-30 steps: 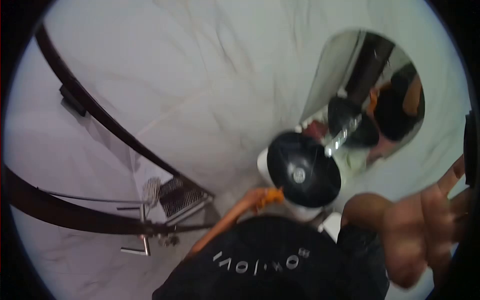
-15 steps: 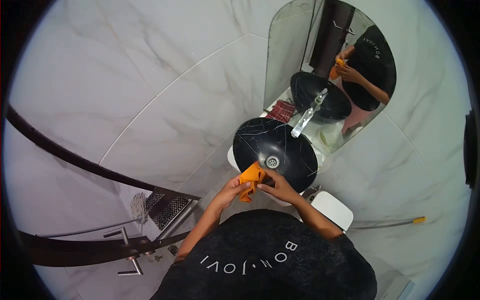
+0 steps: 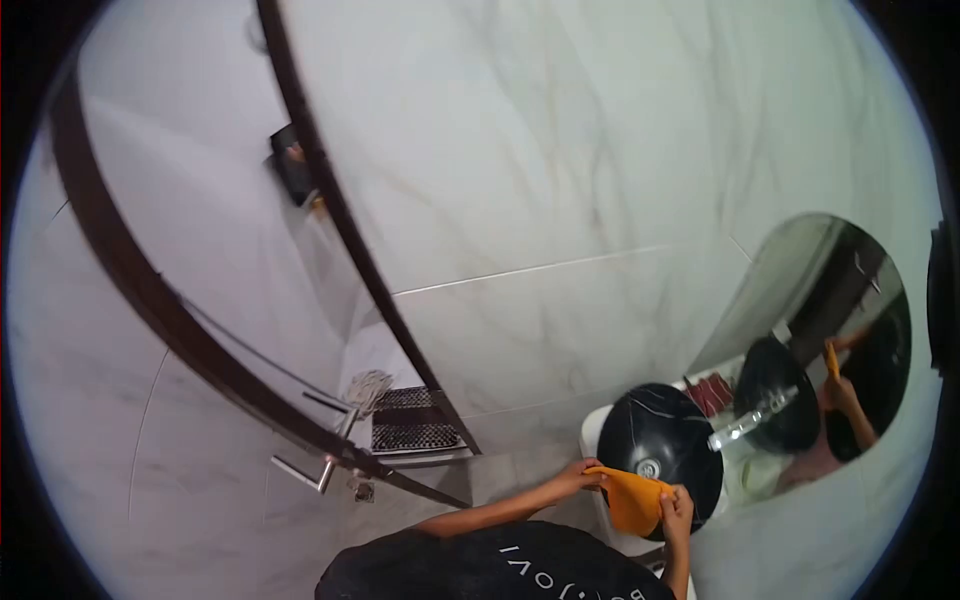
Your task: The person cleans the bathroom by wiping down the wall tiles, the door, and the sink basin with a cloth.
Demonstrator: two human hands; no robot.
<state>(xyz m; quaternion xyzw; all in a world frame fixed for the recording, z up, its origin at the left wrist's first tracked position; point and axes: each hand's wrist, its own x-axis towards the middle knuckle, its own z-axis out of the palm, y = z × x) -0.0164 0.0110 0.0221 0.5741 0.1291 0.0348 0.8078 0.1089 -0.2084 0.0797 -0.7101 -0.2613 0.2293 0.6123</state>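
An orange cloth is stretched between my two hands, spread out and hanging down over the near side of the basin. My left hand pinches its left upper corner. At the right upper corner, my right hand is closed on it. Below and behind the cloth lies the black marbled basin, with its round metal drain showing just above the cloth's edge. A clear-handled faucet stands at the basin's right rim.
An arched mirror stands on the wall behind the faucet. A dark red folded cloth lies beside the basin. To the left is a dark-framed door with a metal handle; a mop head and a patterned mat lie beyond it.
The view has turned left, so the basin and mirror now sit lower right. The orange cloth, bunched up before, is now opened flat between both hands.
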